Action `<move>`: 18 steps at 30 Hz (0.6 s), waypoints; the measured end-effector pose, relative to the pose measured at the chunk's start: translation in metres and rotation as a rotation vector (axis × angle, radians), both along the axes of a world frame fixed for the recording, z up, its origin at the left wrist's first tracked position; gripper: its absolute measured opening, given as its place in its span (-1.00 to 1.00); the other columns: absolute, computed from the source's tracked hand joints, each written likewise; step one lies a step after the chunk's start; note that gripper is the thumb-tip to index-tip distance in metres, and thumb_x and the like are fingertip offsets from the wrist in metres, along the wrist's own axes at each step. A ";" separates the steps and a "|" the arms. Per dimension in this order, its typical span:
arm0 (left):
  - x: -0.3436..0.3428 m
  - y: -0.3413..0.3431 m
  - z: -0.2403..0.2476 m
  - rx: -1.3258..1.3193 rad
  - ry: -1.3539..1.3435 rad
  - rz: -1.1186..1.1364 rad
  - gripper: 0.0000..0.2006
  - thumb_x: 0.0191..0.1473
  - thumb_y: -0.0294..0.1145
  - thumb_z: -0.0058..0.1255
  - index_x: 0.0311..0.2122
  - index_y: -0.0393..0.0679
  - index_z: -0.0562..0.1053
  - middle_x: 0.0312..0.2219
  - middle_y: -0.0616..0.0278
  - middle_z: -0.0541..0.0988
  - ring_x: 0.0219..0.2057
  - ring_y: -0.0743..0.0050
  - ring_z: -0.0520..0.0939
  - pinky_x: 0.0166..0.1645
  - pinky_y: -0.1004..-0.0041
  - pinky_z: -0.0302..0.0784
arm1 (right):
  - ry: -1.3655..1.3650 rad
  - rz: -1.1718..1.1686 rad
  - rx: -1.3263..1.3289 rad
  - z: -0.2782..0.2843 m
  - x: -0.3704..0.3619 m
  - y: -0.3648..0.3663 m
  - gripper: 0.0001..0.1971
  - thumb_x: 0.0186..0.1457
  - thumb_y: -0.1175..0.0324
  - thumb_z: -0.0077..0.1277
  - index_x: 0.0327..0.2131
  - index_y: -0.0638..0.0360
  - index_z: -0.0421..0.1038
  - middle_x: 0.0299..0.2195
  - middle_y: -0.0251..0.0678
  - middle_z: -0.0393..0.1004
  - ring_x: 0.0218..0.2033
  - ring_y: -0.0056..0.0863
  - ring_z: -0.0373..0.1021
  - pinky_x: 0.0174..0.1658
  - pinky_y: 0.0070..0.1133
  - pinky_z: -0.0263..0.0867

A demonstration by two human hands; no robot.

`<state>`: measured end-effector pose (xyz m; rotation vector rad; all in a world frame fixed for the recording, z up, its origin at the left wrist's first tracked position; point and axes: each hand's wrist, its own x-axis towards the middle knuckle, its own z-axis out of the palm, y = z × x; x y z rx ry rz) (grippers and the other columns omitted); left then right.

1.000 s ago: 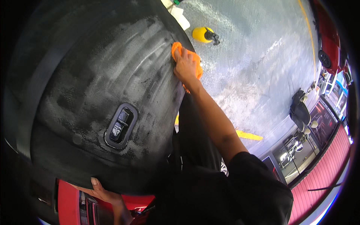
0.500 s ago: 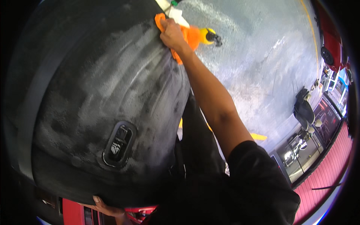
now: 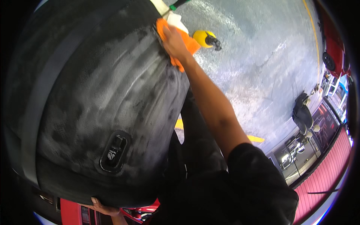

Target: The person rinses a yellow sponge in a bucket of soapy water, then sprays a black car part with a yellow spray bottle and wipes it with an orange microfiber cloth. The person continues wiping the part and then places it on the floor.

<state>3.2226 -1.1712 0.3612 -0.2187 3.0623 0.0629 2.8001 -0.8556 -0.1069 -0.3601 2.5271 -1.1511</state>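
Observation:
A large black, rounded panel (image 3: 112, 90) with whitish smears fills the left half of the view. It has an oval recessed fitting (image 3: 115, 152) low down and a dark grey band (image 3: 48, 84) along its left side. My right hand (image 3: 175, 43) is closed on an orange cloth (image 3: 189, 45), at the panel's far right edge; motion blurs it a little. At the near edge, my left hand (image 3: 103, 208) grips the panel with its thumb showing and its other fingers partly hidden.
Beyond the cloth, a yellow bottle with a black spray head (image 3: 204, 38) is on the grey floor (image 3: 255, 60). A green-handled tool (image 3: 176, 5) and a white piece (image 3: 177, 21) are close by. Red cars (image 3: 333, 52) and a black seat-like object (image 3: 303, 112) are at the right.
My right hand and the cloth have shifted slightly toward me along the edge, uncovering more of the yellow bottle. The oval fitting sits a little lower in view. My left hand keeps its place.

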 end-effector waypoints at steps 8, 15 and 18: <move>-0.033 0.017 -0.010 -0.011 0.032 0.013 -0.32 0.28 0.18 -0.13 0.35 -0.03 0.17 0.39 -0.31 -0.03 0.36 -0.52 0.09 0.34 -0.37 0.07 | -0.178 -0.041 0.101 0.027 -0.018 -0.011 -0.64 -0.06 0.51 -0.08 -0.10 0.20 0.34 -0.11 0.19 0.35 -0.05 0.25 0.32 -0.03 -0.06 0.30; -0.027 0.023 0.006 -0.049 -0.055 0.018 -0.28 0.30 0.17 -0.19 0.37 -0.12 0.10 0.34 -0.40 0.06 0.37 -0.57 0.04 0.33 -0.46 0.05 | -0.163 -0.035 0.022 0.011 0.050 0.065 -0.69 -0.09 0.55 -0.08 -0.17 0.26 0.34 -0.20 0.22 0.36 -0.12 0.27 0.32 -0.02 -0.11 0.28; -0.020 0.026 0.005 0.001 -0.010 0.116 -0.28 0.30 0.19 -0.19 0.37 -0.08 0.10 0.36 -0.39 0.00 0.38 -0.56 0.01 0.35 -0.45 0.04 | -0.250 -0.024 -0.024 0.013 0.021 0.050 -0.73 -0.09 0.58 -0.10 -0.22 0.28 0.33 -0.18 0.25 0.36 -0.13 0.29 0.31 -0.02 -0.07 0.26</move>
